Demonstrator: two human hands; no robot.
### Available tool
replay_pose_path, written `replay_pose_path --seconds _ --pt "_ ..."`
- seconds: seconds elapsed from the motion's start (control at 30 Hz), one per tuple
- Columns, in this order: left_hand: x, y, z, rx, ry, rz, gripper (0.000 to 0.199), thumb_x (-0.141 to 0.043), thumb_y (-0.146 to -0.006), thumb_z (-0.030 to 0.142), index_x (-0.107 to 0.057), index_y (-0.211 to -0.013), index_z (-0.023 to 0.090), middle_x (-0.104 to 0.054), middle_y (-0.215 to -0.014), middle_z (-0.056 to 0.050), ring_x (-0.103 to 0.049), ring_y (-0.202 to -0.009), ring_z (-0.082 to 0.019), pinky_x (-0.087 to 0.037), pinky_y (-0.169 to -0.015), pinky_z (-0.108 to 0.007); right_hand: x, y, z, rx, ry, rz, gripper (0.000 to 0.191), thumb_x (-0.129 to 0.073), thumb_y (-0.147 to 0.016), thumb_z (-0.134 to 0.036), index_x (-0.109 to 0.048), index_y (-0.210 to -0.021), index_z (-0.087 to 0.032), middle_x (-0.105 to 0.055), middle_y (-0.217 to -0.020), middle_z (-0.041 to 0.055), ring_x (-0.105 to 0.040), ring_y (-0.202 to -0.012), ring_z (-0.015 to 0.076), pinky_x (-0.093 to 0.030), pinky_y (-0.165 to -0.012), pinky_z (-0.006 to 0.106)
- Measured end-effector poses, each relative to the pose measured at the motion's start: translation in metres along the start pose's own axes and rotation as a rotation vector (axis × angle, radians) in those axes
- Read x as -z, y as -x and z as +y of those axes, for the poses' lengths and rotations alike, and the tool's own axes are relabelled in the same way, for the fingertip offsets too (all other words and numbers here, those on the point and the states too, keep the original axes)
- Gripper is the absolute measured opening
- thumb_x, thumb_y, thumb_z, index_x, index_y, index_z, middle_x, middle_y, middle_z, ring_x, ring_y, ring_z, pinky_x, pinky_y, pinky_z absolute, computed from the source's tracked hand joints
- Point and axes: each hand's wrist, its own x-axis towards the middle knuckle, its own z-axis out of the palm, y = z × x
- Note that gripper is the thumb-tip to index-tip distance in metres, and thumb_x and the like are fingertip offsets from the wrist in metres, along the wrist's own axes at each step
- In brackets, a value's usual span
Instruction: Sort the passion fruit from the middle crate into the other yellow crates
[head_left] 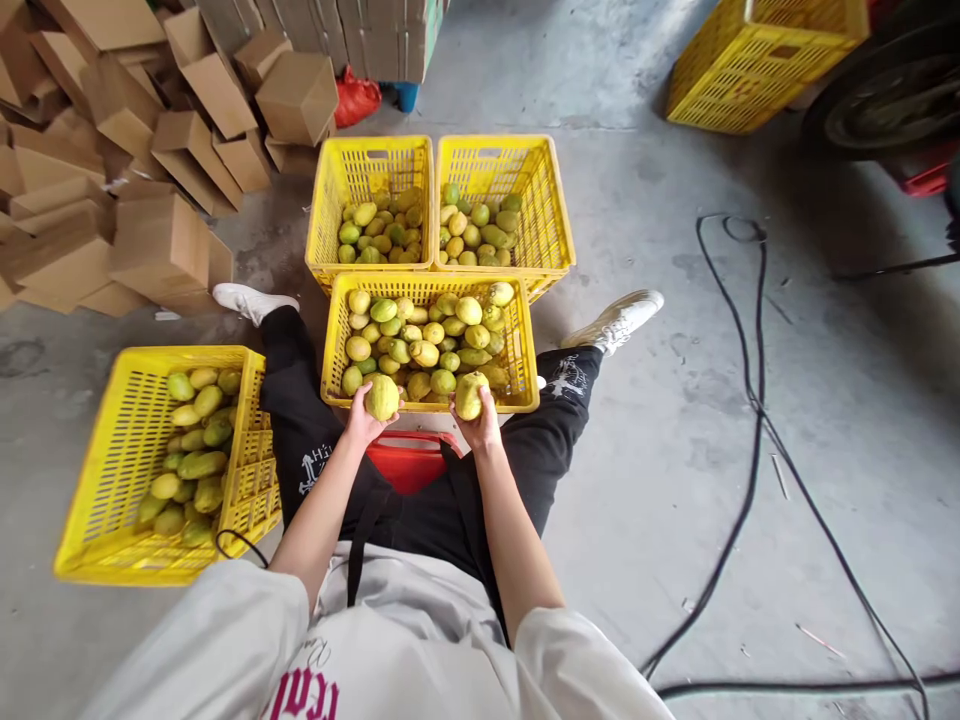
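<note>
My left hand (361, 420) is closed on a yellow-green fruit (382, 397) at the near edge of the middle yellow crate (429, 407). Beside it, my right hand (484, 425) holds another yellow-green fruit (470, 395), its fingers wrapped round the side. Both fruits are held apart from each other. Many yellow and green fruits (424, 354) fill the middle crate between my legs. Beyond it stand two more crates of similar fruit, one at the back left (370, 146) and one at the back right (559, 215).
Another yellow crate (97, 470) with fruit stands by my left leg. Cardboard boxes (161, 240) are piled at the far left. A black cable (750, 470) loops over the floor at right. A yellow crate (742, 75) and a wheel (870, 100) are at the upper right.
</note>
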Motion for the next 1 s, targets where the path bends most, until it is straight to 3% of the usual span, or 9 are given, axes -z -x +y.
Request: replay_pose_path --seconds 0.17,0.33,0.47,0.57,0.7,0.87,1.0 --pt "0.002 -0.001 -0.001 -0.004 0.069 0.0 0.04 -0.043 -0.088 0.042 -0.064 -0.107 0.014 -0.069 -0.101 -0.016 -0.068 -0.09 -0.029 -0.055 -0.058 -0.035 -0.002 0.003 -0.002 0.014 -0.023 -0.036 0.028 -0.056 -0.083 -0.05 -0.063 -0.101 -0.029 -0.071 -0.093 -0.0012 -0.07 -0.087 0.0197 -0.059 -0.08 0.038" --pt "0.001 -0.001 -0.002 -0.022 0.139 0.036 0.042 -0.039 -0.088 0.035 -0.061 -0.118 0.014 -0.068 -0.108 -0.019 -0.066 -0.102 -0.033 -0.055 -0.06 -0.035 -0.01 0.014 -0.01 0.012 -0.087 -0.159 0.034 -0.052 -0.076 -0.035 -0.062 -0.108 -0.028 -0.071 -0.105 0.0038 -0.067 -0.104 0.0265 -0.054 -0.09 0.052" --pt "-0.001 -0.001 -0.001 -0.034 0.128 0.006 0.04 -0.042 -0.091 0.039 -0.06 -0.119 0.017 -0.066 -0.117 -0.017 -0.066 -0.101 -0.029 -0.055 -0.058 -0.03 -0.01 0.017 -0.01 -0.002 -0.079 -0.159 0.036 -0.053 -0.077 -0.034 -0.06 -0.112 -0.028 -0.071 -0.103 0.0032 -0.068 -0.099 0.0254 -0.057 -0.087 0.05" --pt "-0.004 -0.001 0.0 -0.041 0.085 0.002 0.042 -0.041 -0.093 0.045 -0.061 -0.116 0.017 -0.067 -0.112 -0.016 -0.067 -0.086 -0.023 -0.05 -0.049 -0.024 -0.009 0.016 -0.009 -0.045 -0.069 -0.162 0.033 -0.056 -0.08 -0.035 -0.06 -0.112 -0.028 -0.071 -0.096 0.0012 -0.069 -0.085 0.0198 -0.061 -0.071 0.036" --pt "-0.008 0.001 0.002 -0.023 0.069 0.015 0.047 -0.036 -0.094 0.052 -0.064 -0.102 0.015 -0.068 -0.092 -0.013 -0.061 -0.065 -0.016 -0.038 -0.037 -0.018 -0.009 0.014 -0.007 -0.106 -0.06 -0.161 0.028 -0.057 -0.081 -0.032 -0.061 -0.108 -0.025 -0.072 -0.086 0.0005 -0.066 -0.065 0.0145 -0.056 -0.05 0.022" --pt "-0.008 0.001 0.002 0.008 0.09 0.015 0.048 -0.037 -0.093 0.053 -0.064 -0.105 0.016 -0.067 -0.089 -0.012 -0.059 -0.062 -0.015 -0.036 -0.036 -0.018 -0.012 0.016 -0.008 -0.131 -0.05 -0.128 0.028 -0.054 -0.082 -0.033 -0.062 -0.106 -0.021 -0.074 -0.087 0.0044 -0.07 -0.073 0.0192 -0.06 -0.058 0.029" --pt "-0.005 -0.001 0.0 -0.01 0.153 0.05 0.05 -0.038 -0.091 0.051 -0.06 -0.116 0.013 -0.068 -0.093 -0.015 -0.065 -0.076 -0.022 -0.054 -0.055 -0.03 -0.014 0.019 -0.009 -0.121 -0.084 -0.216 0.036 -0.052 -0.078 -0.035 -0.06 -0.111 -0.023 -0.072 -0.1 0.007 -0.069 -0.098 0.0265 -0.06 -0.079 0.046"
